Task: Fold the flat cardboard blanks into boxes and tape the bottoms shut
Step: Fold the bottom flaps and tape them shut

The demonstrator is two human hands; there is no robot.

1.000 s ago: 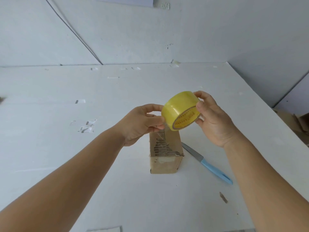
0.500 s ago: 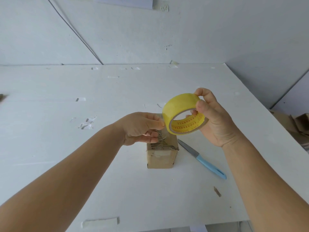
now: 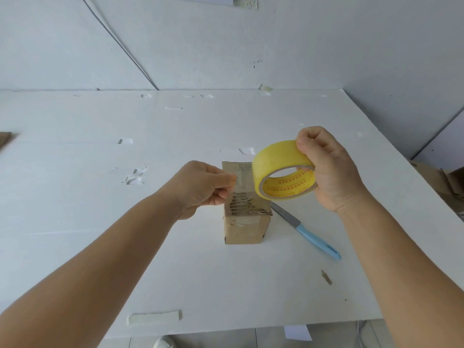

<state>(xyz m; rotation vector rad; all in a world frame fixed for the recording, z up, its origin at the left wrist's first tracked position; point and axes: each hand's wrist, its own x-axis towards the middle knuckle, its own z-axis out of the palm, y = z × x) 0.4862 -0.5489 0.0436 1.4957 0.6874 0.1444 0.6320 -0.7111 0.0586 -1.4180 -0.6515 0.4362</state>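
White table [image 3: 75, 222] (scuffed), white walls [image 3: 301, 41] — left hand [image 3: 200, 188] pinches tape end, right hand [image 3: 331, 172] grips roll [image 3: 278, 162].

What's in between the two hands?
In the head view, a clear strip of tape stretches from the left hand to the yellow tape roll in the right hand.

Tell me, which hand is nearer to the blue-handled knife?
Right. The right hand, gripping the tape roll, is above the knife; the left hand is across the box.

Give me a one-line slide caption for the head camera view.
Left hand pulls tape end from yellow tape roll held by right hand above cardboard box.
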